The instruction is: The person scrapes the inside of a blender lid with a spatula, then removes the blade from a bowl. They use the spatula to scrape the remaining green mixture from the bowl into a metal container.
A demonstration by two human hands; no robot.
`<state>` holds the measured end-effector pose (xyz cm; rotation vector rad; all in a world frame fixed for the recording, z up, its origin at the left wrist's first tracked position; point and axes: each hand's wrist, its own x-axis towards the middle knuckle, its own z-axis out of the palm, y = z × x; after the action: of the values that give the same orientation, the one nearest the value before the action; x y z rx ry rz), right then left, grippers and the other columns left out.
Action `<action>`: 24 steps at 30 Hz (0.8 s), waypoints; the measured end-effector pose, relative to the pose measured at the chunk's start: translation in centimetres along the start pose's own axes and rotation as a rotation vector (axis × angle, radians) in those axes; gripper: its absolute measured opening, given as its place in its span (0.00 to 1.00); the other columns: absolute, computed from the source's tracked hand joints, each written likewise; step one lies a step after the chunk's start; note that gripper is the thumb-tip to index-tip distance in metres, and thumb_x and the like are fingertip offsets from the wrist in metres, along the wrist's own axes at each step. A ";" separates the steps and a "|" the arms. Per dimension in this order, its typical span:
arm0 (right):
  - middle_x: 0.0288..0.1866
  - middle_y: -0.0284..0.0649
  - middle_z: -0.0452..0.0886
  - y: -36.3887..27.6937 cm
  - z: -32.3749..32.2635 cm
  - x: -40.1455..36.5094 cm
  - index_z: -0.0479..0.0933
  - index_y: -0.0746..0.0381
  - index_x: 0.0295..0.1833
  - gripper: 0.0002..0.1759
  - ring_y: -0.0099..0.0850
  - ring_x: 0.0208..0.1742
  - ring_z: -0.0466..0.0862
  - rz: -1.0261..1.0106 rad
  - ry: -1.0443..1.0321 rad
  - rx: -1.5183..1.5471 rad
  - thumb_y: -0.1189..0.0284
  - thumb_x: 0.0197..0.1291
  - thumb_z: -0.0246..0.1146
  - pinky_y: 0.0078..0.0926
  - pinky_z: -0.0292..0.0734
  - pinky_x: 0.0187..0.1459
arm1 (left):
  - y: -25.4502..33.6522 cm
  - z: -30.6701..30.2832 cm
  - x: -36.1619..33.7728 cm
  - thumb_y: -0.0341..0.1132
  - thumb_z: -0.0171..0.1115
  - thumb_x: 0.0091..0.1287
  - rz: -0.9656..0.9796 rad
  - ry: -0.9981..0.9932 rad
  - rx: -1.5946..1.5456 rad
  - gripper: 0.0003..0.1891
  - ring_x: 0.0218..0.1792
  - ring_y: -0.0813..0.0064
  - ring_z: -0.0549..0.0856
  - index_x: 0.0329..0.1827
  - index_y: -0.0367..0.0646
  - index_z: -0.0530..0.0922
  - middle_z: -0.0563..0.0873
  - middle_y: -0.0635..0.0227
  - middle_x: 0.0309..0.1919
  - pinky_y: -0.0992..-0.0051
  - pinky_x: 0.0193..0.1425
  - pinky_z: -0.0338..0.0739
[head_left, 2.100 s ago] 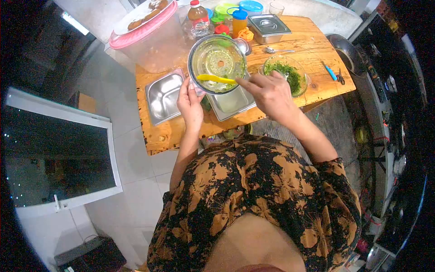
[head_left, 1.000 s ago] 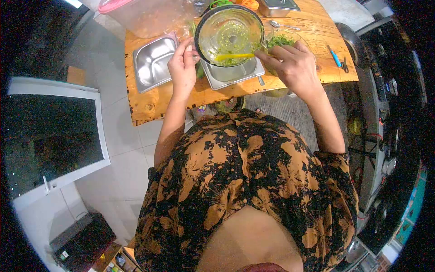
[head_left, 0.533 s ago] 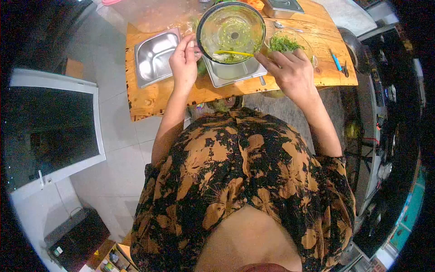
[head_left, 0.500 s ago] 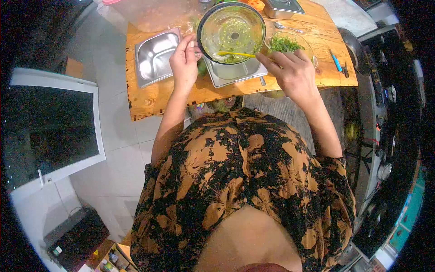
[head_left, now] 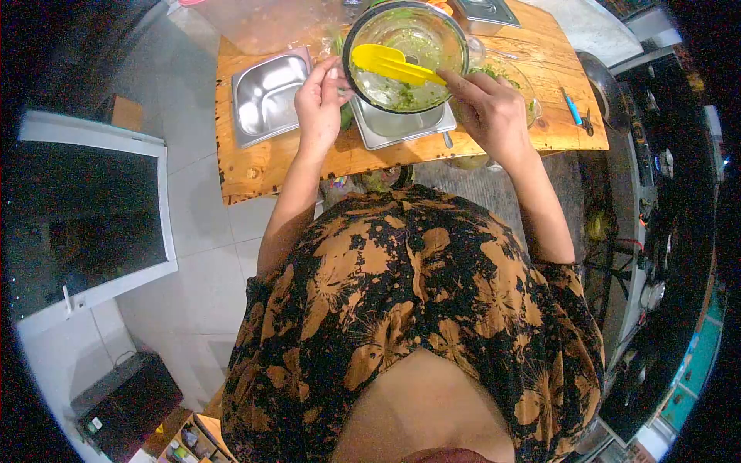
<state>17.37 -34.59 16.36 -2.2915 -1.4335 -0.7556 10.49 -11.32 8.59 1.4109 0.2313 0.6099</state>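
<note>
Fingers (head_left: 463,80) of the right hand (head_left: 491,114) are pinching the yellow spatula (head_left: 386,62), scraping the jar (head_left: 434,38) just beyond them while the left hand (head_left: 320,102) is gripping it, probably needing a steady tilt next.

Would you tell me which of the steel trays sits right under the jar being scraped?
The middle tray, partly hidden beneath the jar. The left tray lies uncovered beside the left hand; the far tray has a lid.

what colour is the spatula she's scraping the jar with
Bright yellow spatula, seen best in the head view.
</note>
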 end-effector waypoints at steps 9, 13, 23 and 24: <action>0.28 0.36 0.76 1.2 -0.3 -0.1 0.78 0.53 0.54 0.26 0.35 0.26 0.75 -0.060 -0.046 0.057 0.79 0.44 0.62 0.31 0.69 0.29 | 0.0 0.2 0.5 0.31 0.48 0.72 -0.042 0.038 -0.013 0.14 0.30 0.85 0.78 0.56 0.37 0.73 0.79 0.71 0.33 0.82 0.35 0.79; 0.29 0.32 0.76 1.8 -0.6 0.2 0.80 0.50 0.50 0.24 0.31 0.27 0.76 -0.169 -0.057 -0.018 0.76 0.42 0.61 0.30 0.68 0.31 | -0.2 -0.1 1.0 0.32 0.48 0.72 -0.034 0.024 0.000 0.14 0.31 0.85 0.78 0.56 0.38 0.74 0.79 0.72 0.33 0.81 0.35 0.79; 0.29 0.28 0.73 2.0 -2.3 1.0 0.80 0.50 0.48 0.20 0.24 0.32 0.76 -0.316 -0.146 -0.161 0.70 0.44 0.59 0.27 0.65 0.36 | 0.2 -0.4 2.0 0.29 0.47 0.71 0.021 -0.043 0.105 0.13 0.33 0.85 0.78 0.54 0.39 0.75 0.79 0.72 0.33 0.82 0.36 0.78; 0.29 0.28 0.72 1.7 -2.5 0.9 0.80 0.50 0.48 0.20 0.23 0.33 0.76 -0.322 -0.163 -0.200 0.70 0.45 0.58 0.27 0.65 0.37 | 0.2 -0.5 2.1 0.28 0.47 0.71 0.054 -0.074 0.141 0.13 0.33 0.84 0.78 0.54 0.39 0.76 0.80 0.72 0.33 0.81 0.36 0.78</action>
<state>18.58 -35.98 18.91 -2.3417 -1.9125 -0.8532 11.89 -9.78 9.16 1.5772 0.1806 0.5942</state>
